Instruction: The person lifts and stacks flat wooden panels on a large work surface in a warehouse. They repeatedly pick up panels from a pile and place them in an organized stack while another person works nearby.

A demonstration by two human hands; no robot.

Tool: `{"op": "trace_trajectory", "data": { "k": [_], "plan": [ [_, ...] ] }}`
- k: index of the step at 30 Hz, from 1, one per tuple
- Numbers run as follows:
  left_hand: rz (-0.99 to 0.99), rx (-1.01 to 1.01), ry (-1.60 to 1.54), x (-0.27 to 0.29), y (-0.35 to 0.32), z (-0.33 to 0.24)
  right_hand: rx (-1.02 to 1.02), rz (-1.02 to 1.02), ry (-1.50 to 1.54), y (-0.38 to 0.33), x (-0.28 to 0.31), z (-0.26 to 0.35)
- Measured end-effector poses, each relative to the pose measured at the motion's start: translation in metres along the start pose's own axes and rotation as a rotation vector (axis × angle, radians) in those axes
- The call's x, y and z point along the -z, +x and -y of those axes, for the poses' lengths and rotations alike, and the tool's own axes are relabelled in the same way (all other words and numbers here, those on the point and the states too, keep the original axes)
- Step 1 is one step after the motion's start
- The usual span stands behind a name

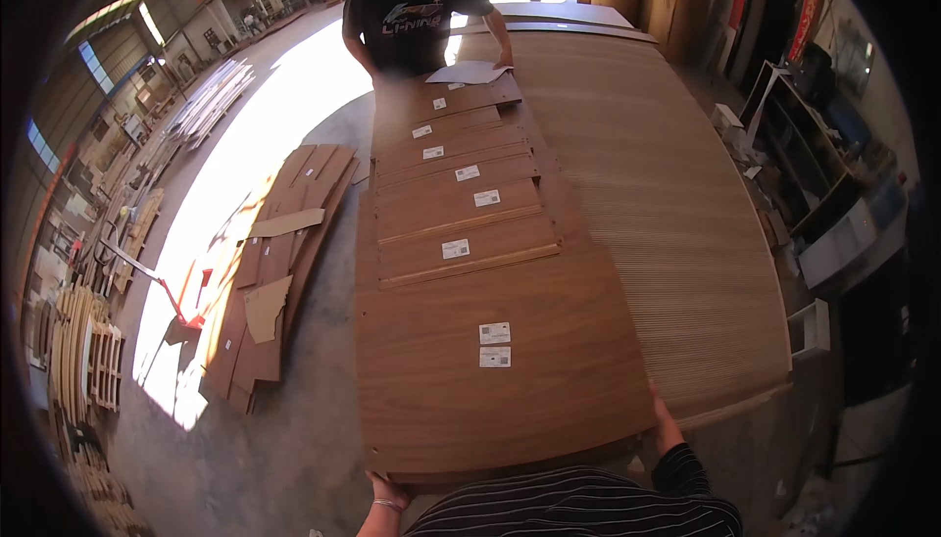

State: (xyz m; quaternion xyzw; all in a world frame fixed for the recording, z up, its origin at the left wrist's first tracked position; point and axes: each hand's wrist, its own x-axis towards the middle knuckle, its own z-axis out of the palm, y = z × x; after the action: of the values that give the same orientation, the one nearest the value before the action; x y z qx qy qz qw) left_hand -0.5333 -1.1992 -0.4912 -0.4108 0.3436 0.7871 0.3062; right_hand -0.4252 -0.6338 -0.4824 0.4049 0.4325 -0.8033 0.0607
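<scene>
Both hands gripped the large brown wooden panel (pixel 490 361) at lower centre: left hand (pixel 387 491) and right hand (pixel 666 426), fingers clasping its near edge (white labels on top).

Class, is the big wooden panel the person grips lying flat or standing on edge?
Flat: the panel shows its broad face upward, both hands at its near edge.

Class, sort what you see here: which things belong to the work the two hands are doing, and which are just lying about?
In hand:
- large brown wood-veneer panel, gripped at its near edge
- left hand
- right hand
- smaller labelled brown panels stacked on it

Lying about:
- brown board offcuts on the floor
- pale ribbed sheet alongside
- red-handled pallet jack
</scene>
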Motion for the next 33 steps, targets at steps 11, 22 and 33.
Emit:
{"op": "trace_trajectory", "data": {
  "k": [11, 22, 33],
  "plan": [
    [-0.056, -0.136, 0.04, 0.014, 0.022, -0.02, 0.178, 0.036, -0.049, 0.001, -0.027, -0.034],
    [-0.122, -0.136, 0.181, 0.007, 0.035, -0.071, 0.298, -0.16, -0.249, 0.011, -0.017, -0.122],
    [-0.568, -0.704, 0.132, 0.005, 0.056, -0.001, 0.126, -0.257, -0.583, -0.022, -0.009, -0.099]
  ]
}}
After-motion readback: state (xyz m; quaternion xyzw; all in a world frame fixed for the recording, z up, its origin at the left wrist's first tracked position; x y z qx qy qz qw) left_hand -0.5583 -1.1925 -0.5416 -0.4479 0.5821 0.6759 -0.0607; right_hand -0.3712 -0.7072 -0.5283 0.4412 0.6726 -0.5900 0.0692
